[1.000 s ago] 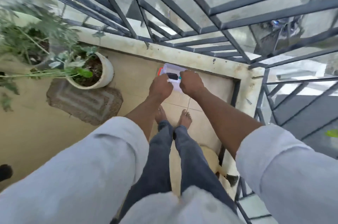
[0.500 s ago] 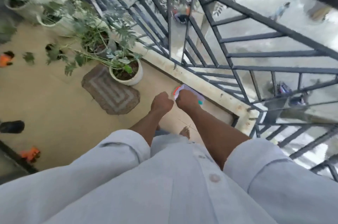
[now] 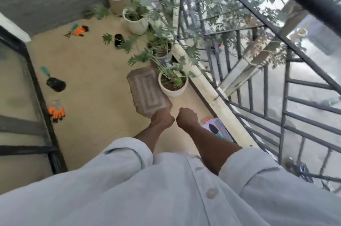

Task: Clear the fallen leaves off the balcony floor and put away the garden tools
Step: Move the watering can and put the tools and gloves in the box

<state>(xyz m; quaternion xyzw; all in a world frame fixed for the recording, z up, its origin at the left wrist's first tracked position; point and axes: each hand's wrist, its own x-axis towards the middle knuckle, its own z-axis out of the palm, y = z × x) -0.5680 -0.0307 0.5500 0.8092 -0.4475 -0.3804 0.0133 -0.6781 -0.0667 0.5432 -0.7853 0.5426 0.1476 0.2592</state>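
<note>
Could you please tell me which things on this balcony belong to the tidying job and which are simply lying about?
Part of the job:
- clear plastic box with a small trowel inside
- black trowel on the floor
- orange gloves by the door frame
- orange glove and hand rake near the wall
- fallen leaf

Just there:
- potted plant
- mat
- railing

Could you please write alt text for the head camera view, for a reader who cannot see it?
Looking down on a balcony floor, a person's left hand and right hand hang curled and empty above a doormat. A clear box holding a trowel lies by the railing; another trowel and orange gloves lie scattered near potted plants.
</note>
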